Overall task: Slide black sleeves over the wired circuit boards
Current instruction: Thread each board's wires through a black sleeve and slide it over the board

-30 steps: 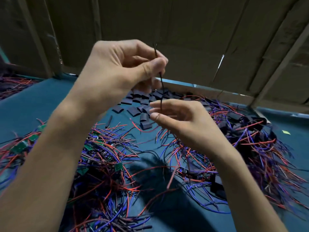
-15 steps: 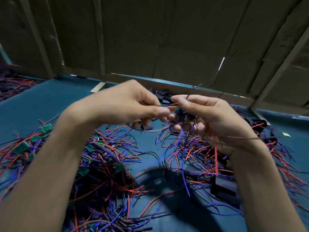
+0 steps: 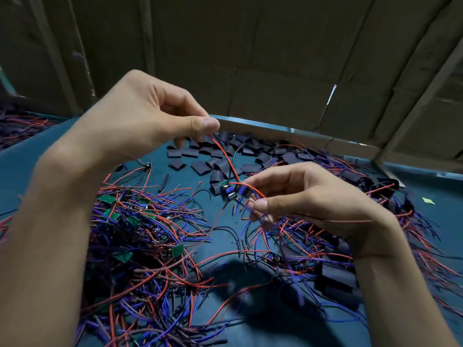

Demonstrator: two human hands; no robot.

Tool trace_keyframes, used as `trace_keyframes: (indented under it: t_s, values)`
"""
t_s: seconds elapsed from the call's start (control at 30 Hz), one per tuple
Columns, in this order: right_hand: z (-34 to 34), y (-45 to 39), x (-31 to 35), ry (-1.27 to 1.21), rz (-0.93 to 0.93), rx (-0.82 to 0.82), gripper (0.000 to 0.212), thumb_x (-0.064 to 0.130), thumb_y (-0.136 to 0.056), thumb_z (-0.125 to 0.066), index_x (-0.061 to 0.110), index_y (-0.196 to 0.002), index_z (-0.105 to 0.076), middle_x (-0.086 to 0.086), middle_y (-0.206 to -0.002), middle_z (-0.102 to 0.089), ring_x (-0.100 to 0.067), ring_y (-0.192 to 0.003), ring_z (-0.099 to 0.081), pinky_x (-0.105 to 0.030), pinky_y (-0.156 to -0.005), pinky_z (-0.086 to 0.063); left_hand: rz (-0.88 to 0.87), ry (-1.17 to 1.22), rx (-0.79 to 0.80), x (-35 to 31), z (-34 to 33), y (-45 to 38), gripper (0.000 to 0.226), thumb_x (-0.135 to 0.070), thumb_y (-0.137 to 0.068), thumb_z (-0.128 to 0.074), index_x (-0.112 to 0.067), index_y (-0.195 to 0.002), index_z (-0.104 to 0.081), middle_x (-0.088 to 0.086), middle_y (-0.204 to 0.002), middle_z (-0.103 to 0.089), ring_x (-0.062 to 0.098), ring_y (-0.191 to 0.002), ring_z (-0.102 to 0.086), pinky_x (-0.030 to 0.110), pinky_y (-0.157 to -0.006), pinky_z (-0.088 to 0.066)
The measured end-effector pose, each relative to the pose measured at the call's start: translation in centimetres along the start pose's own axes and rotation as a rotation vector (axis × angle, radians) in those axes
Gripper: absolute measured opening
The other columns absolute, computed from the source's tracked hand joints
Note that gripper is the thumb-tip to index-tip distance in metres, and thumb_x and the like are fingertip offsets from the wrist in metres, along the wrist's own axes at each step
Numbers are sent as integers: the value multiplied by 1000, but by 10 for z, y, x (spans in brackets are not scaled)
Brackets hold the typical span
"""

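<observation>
Head view. I could read no brand, label or writing anywhere; the boards were too small and blurred for any print to be made out.

The surface (image 3: 37,156) was covered in a teal mat, edged at the far side by a pale metal rail (image 3: 275,127), and beyond it stood brown cardboard panels (image 3: 250,58) forming a wall. A small yellow-green scrap (image 3: 428,200) lay on the mat at right.

My left hand (image 3: 140,121) was raised, thumb and forefinger pinching the upper end of a red wire (image 3: 224,154). That wire ran down to a small green circuit board (image 3: 229,191), held in the air above the mat at the fingertips of my right hand (image 3: 308,196), which was curled around the board's blue and red leads. I could not tell exactly which fingers bore on the board, since they covered its right end.

Loose black sleeves (image 3: 200,167) lay scattered flat on the far middle of the mat, behind the held board. A tangle of unsleeved boards and wires (image 3: 140,221) lay at left beneath my left forearm; a heap of sleeved boards (image 3: 363,179) lay at right, partly hidden by my right hand and wrist. More wires (image 3: 17,126) showed at the far left edge, cut off by the frame. The near wires were blurred.
</observation>
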State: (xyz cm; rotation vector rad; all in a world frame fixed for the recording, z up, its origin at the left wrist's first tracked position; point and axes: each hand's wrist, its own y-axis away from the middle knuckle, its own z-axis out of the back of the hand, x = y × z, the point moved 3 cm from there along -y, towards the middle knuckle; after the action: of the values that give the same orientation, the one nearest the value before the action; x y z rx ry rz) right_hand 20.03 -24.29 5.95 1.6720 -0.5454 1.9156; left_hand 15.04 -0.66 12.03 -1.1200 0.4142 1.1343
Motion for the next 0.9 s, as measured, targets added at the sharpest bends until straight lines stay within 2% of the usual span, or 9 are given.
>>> trace_keyframes:
  t_s: [0.2, 0.33, 0.4, 0.47, 0.53, 0.63, 0.77, 0.83, 0.9]
  values:
    - [-22, -15, -3, 152, 27, -35, 25, 31, -86, -68, 10, -99, -74, -19, -82, -73, -22, -78, -69, -25, -72, -55, -82, -86, -52, -9, 1, 3, 23, -36, -79, -83, -30, -100, -77, -7, -90, -76, 1, -73, -69, 13, -62, -53]
    - [-21, -20, -3, -99, 122, -172, 22, 24, -85, -68, 6, -97, -73, -21, -85, -74, -32, -83, -72, -45, -87, -58, 93, 31, -269, 1, -10, -6, 92, -69, -64, -81, -43, -142, -40, 1, -140, -46, 11, -110, -66, 33, -76, -62]
    - [-21, -21, -1, -209, 160, -189, 18, 20, -89, -68, 5, -97, -71, -20, -83, -74, -32, -81, -73, -48, -86, -59, 268, 34, -77, 12, -23, -6, 114, -78, -50, -79, -46, -146, -27, 2, -135, -53, 13, -109, -66, 41, -78, -63]
    - [-19, -21, 2, -308, 177, -196, 15, 16, -92, -66, 3, -99, -69, -19, -82, -74, -35, -79, -74, -50, -84, -61, 357, 137, 253, 21, -41, -1, 98, -62, -59, -87, -27, -140, -45, 3, -109, -74, 17, -95, -73, 47, -79, -63]
    - [-17, -21, 3, -341, 171, -206, 14, 17, -89, -63, 7, -94, -72, -23, -87, -73, -39, -80, -73, -49, -80, -61, 343, 252, 398, 23, -48, 2, 50, -37, -72, -83, -10, -112, -70, 12, -90, -77, 23, -83, -74, 50, -86, -60]
    - [-9, -19, 4, -304, 162, -195, 16, 16, -87, -59, 13, -82, -73, -26, -94, -74, -44, -86, -74, -49, -83, -61, 291, 217, 294, 24, -39, -2, 23, -29, -75, -79, -9, -88, -78, 15, -82, -76, 19, -74, -73, 39, -78, -62]
    - [6, -12, -3, -267, 99, -137, 6, 9, -85, -61, 6, -87, -66, -23, -87, -73, -37, -83, -74, -52, -85, -61, 272, 214, 80, 23, -22, -3, 14, -21, -86, -75, -7, -88, -75, 16, -84, -76, 26, -78, -76, 35, -72, -64]
    - [11, -8, -8, -63, 7, -80, 6, 6, -89, -67, 3, -93, -64, -20, -92, -75, -34, -89, -75, -42, -82, -62, 277, 338, -34, 20, -16, -4, 13, -15, -91, -71, -1, -94, -72, 14, -83, -75, 29, -81, -76, 39, -74, -64]
    - [12, -6, -14, 368, -118, -14, 9, 15, -94, -72, 9, -100, -70, -5, -98, -79, -23, -98, -75, -37, -91, -59, 293, 471, -104, 17, -14, -7, 18, -12, -95, -66, 4, -104, -69, 10, -76, -67, 23, -69, -72, 36, -66, -62]
